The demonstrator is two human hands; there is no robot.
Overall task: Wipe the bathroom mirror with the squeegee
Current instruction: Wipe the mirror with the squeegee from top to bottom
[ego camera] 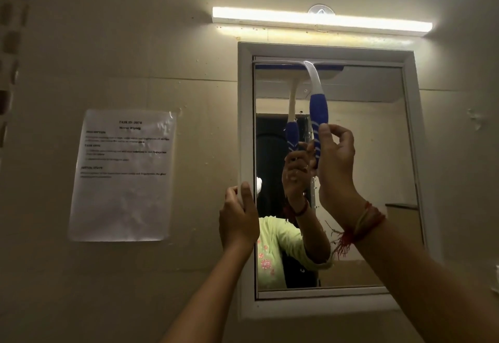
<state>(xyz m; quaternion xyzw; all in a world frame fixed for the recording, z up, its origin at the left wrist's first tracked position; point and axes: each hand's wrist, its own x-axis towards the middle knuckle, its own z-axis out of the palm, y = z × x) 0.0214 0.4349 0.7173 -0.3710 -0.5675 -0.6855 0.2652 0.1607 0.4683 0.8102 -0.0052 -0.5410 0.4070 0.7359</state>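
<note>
- Squeegee [318, 105] blade lies along the mirror [364, 153] top edge; handle hangs below.
- Right hand [334, 164] grips the handle's lower end.
- Left hand [239, 218] clasps the mirror's left frame edge.

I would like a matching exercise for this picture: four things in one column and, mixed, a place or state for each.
Things:
1. squeegee
2. left hand
3. printed sheet
4. tube light

Places or states:
A. lit, above the mirror
B. stuck on the wall left of the mirror
C. blade at the top of the glass, handle held by the right hand
D. gripping the mirror frame's left edge

Pairs: 1-C, 2-D, 3-B, 4-A
</note>
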